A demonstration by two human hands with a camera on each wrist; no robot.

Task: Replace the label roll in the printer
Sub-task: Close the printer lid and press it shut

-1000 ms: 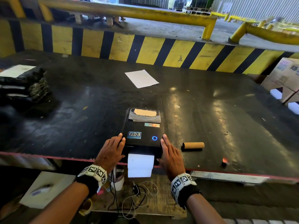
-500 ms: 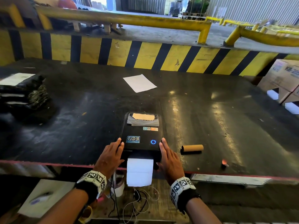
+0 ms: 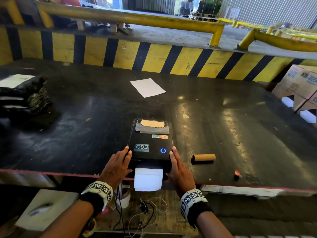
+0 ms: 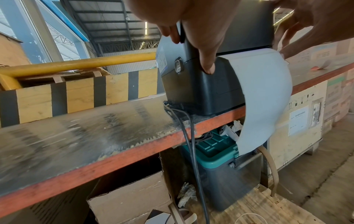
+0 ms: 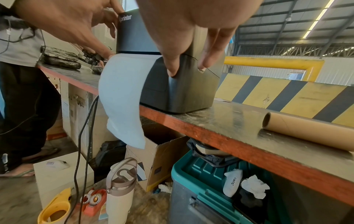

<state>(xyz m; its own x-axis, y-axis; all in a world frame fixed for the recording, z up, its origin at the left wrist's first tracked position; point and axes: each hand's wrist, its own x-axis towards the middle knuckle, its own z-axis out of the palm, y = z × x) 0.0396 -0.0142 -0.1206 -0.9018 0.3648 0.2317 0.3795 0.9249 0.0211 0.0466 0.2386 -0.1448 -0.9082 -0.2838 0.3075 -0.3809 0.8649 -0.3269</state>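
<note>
- Head view: left hand (image 3: pixel 118 166) and right hand (image 3: pixel 180 169), fingers straight, press the printer's (image 3: pixel 151 143) sides; label paper (image 3: pixel 148 181) hangs at six o'clock.
- Green bin (image 5: pixel 191 178) holds crumpled tissue (image 5: pixel 254 188).

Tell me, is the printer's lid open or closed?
Closed. The printer has its lid lying flat, a blue ring light glows on top, and white label paper hangs out of the front slot.

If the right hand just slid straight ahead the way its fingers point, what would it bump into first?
Probably nothing soon. The right hand lies along the printer's right side, fingers pointing away across the table. Ahead looks like bare tabletop as far as the striped barrier, though depth is uncertain.
</note>
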